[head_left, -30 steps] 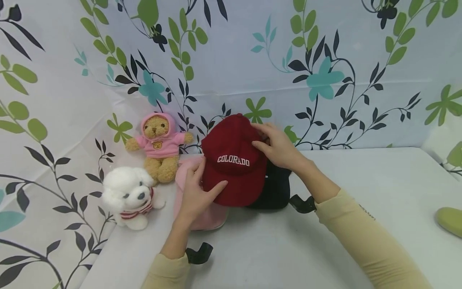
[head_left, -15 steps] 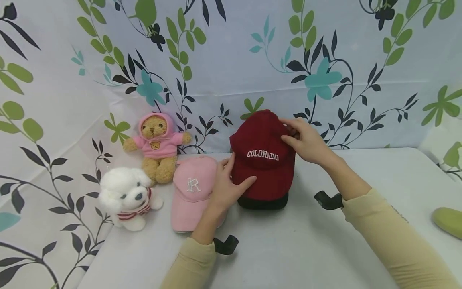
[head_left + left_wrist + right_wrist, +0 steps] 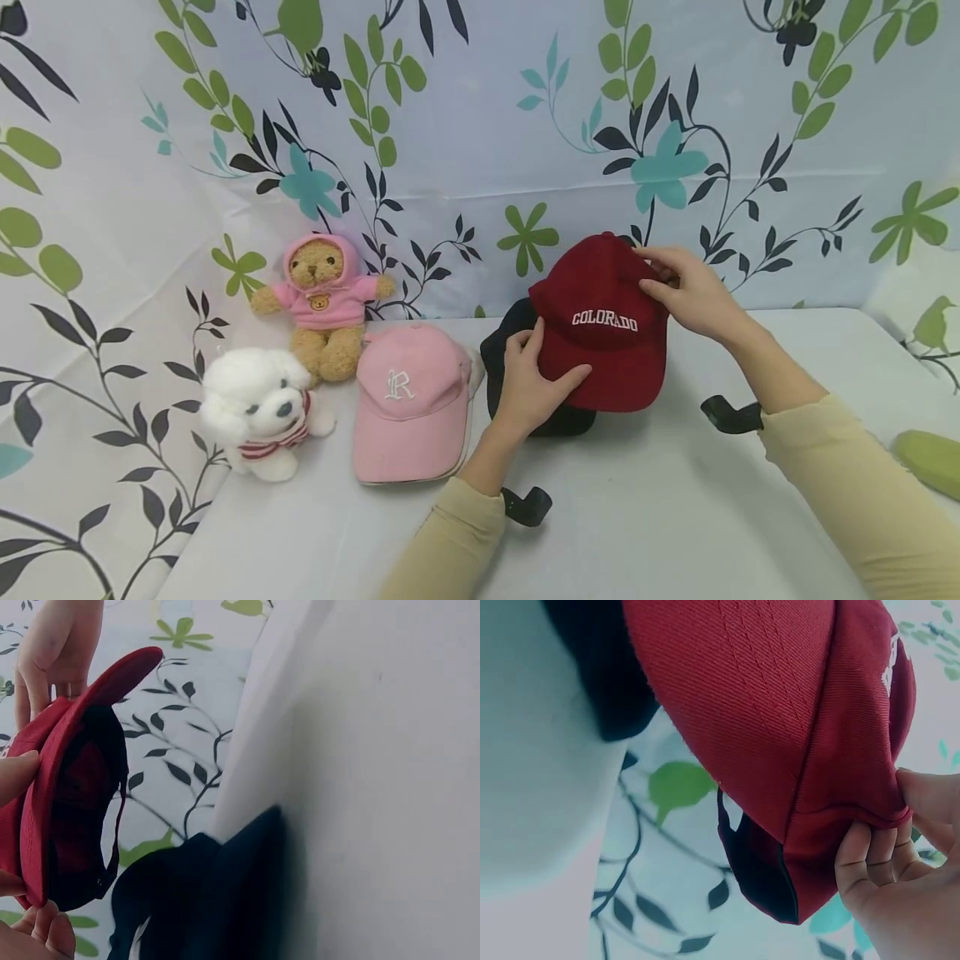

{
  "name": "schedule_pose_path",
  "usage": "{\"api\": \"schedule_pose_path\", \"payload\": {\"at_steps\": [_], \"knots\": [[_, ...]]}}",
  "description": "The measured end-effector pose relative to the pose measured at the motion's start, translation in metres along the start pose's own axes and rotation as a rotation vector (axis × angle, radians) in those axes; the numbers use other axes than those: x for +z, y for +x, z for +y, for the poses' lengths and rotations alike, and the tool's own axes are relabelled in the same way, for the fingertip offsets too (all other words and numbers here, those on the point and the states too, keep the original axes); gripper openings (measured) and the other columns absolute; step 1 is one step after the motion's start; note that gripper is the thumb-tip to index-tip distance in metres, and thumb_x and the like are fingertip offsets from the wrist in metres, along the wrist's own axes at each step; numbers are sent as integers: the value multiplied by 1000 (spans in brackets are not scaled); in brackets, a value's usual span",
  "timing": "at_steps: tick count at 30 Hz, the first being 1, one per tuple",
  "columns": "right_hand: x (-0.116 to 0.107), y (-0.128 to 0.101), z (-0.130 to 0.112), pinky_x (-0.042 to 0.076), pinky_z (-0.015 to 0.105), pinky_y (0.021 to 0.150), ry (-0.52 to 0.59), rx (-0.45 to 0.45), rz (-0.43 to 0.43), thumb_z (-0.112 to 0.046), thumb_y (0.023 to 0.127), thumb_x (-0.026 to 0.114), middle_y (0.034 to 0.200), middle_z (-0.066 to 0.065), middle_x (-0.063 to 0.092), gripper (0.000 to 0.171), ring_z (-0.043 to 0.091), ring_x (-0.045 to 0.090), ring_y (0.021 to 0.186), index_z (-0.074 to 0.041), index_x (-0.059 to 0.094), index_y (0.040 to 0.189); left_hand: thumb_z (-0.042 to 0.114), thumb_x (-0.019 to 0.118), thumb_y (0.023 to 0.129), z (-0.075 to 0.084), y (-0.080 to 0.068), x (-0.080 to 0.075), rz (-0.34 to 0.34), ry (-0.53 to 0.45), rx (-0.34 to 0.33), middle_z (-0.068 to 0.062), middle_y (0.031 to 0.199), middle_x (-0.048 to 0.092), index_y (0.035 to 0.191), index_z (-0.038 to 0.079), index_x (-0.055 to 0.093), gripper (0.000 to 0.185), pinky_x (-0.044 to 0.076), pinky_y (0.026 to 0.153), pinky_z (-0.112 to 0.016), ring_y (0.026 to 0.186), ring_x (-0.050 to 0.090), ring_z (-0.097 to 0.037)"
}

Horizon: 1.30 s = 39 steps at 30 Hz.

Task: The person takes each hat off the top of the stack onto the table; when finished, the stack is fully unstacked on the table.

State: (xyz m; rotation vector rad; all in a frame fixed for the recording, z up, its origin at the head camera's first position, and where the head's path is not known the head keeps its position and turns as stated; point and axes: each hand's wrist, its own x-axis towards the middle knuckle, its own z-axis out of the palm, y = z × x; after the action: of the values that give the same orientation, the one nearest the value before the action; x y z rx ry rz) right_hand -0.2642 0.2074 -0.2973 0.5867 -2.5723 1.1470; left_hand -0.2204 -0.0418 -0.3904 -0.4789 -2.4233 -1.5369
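Above the white counter (image 3: pixel 675 517), the dark red cotton cap lettered COLORADO (image 3: pixel 600 325) hangs between both hands, brim toward the person: left hand (image 3: pixel 528 387) pinches the brim, right hand (image 3: pixel 693 292) grips the crown's back, over a black cap (image 3: pixel 502 350).

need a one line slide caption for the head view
Both hands, left hand and right hand, hold a red COLORADO cap above a black cap, beside a pink cap and two plush toys.
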Motion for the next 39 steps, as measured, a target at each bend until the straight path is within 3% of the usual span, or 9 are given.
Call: {"api": "schedule_pose_path", "payload": {"at_steps": [13,23,39], "knots": [[-13,-17,50,51,18,63,8,120,30,-5,103,54,111,22,53,43,31,52,92,5,49,145,34,78,87,7,4,53,-47,-56,-99,-9,142,38,158,5,30,91,47,100,-35,128,40,-22],[-17,-26,83,52,25,60,3,170,30,-3,102,54,105,24,58,41,27,54,83,7,51,142,36,78,86,11,6,85,-71,2,-221,-7,136,43,155,5,39,85,46,100,-36,127,41,-21],[-2,-32,108,53,24,66,2,276,-33,-2,102,52,115,28,56,42,37,55,96,8,49,142,38,74,87,9,3,94,-135,130,-272,-13,136,47,152,2,43,80,47,101,-38,127,44,-26]]}}
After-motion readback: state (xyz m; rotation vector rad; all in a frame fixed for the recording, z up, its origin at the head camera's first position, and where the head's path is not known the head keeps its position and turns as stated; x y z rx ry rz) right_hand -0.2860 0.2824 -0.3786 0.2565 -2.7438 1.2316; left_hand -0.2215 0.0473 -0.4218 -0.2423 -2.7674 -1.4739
